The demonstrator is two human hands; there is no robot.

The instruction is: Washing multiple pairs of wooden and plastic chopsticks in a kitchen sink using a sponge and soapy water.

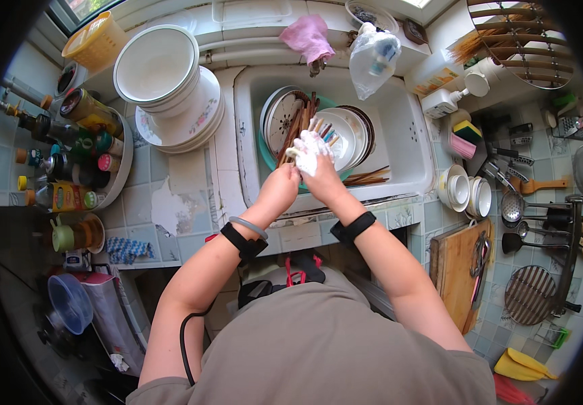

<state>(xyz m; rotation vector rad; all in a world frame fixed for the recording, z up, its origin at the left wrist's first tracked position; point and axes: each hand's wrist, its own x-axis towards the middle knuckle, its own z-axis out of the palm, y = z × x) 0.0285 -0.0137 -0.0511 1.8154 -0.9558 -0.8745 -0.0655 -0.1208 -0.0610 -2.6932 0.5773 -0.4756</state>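
Over the white sink, my left hand is closed round the near ends of a bundle of brown chopsticks. My right hand presses a white, suds-like cloth against the same bundle; its fingers are mostly covered. Some sticks with pale and blue ends stick out beyond the cloth. Beneath my hands, a green basin holds a patterned bowl and stacked white bowls. More chopsticks lie on the sink bottom at the near right.
Stacked white bowls and plates stand left of the sink, beyond a tray of bottles. A pink cloth hangs over the tap. Small bowls, a cutting board and hanging utensils line the right side.
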